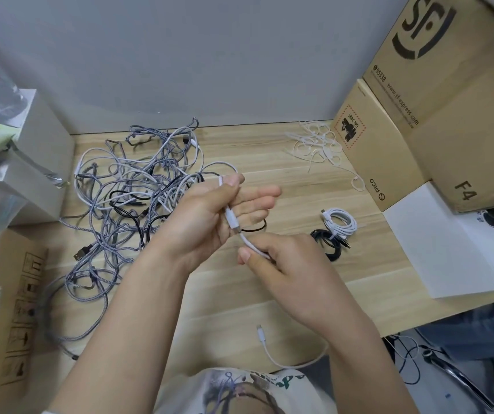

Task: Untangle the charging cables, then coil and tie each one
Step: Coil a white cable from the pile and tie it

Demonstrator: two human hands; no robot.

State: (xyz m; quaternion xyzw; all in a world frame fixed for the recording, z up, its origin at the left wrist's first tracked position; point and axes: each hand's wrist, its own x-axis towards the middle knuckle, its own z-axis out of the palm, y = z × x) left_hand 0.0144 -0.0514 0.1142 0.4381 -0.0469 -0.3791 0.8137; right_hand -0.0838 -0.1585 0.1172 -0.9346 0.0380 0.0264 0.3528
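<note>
**Snag risk at coil start**

Your left hand [209, 210] pinched the white cable [232, 219] w/ fingers straight; right hand [272, 258] gripped it just below, frame centre. Its tail ran toward the tangle [126, 192], centre-left — pulling could've tightened knots.

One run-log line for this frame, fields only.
left hand: holds white cable | right hand: pinches same cable | tangle: unsorted | tied coils: two | ties: loose
</note>
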